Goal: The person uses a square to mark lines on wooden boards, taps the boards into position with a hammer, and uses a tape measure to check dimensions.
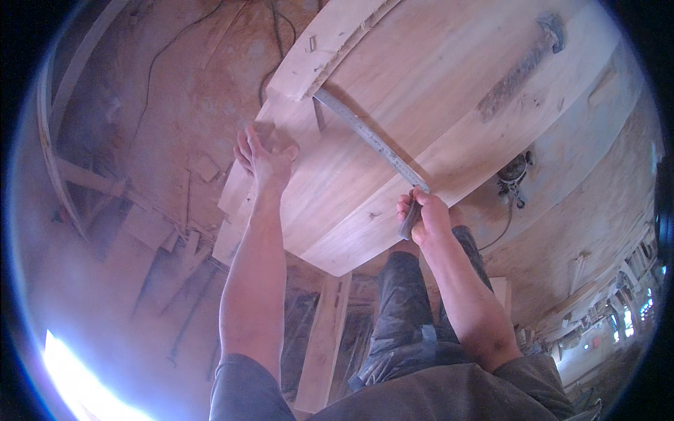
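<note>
A broad pale wooden panel (365, 231) made of joined boards lies in front of me. My right hand (427, 214) is closed around the dark stock of a try square (379, 147) at the panel's near edge. Its long metal blade slants away to the upper left across the boards, and the far end meets a curved wooden piece (302, 67). Above the panel's left end is my left hand (268, 158), fingers apart and holding nothing. Whether its fingertips touch the wood I cannot tell.
A long dark tool-like object (519, 74) lies on the panel's far right. Right of the panel, a dark power tool (514, 172) with a cord sits on the dusty floor. Wood offcuts (158, 228) litter the left; a plank (324, 337) stands below the near edge.
</note>
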Demonstrator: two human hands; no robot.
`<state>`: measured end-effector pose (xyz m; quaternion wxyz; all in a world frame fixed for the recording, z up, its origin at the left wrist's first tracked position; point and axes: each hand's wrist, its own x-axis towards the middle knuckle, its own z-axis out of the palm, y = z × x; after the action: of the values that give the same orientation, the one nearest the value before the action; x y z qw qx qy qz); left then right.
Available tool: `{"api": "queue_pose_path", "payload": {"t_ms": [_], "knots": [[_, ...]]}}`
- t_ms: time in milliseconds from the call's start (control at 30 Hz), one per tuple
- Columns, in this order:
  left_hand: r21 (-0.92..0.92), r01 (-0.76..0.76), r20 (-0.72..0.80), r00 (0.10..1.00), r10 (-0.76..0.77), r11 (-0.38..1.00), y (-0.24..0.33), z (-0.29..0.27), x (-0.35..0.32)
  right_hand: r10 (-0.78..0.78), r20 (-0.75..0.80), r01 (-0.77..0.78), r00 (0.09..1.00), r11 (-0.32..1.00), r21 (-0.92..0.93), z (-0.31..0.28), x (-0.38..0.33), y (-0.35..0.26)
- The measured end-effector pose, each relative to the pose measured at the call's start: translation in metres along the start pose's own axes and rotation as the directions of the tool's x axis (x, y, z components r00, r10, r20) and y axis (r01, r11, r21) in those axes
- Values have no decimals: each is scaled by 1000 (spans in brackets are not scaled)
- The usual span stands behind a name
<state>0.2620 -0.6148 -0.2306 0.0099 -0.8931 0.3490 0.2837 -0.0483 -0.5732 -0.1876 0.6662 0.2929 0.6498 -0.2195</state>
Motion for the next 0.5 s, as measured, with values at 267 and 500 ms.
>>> {"api": "queue_pose_path", "payload": {"t_ms": [267, 500], "knots": [[23, -35, -1, 999, 35, 999, -3, 1, 1, -16, 11, 16, 1000, 1000, -19, -5, 5, 1], [12, 0, 9, 1000, 0, 1000, 0, 0, 1, -21, 58, 20, 998, 1000, 9, -29, 5, 5]]}}
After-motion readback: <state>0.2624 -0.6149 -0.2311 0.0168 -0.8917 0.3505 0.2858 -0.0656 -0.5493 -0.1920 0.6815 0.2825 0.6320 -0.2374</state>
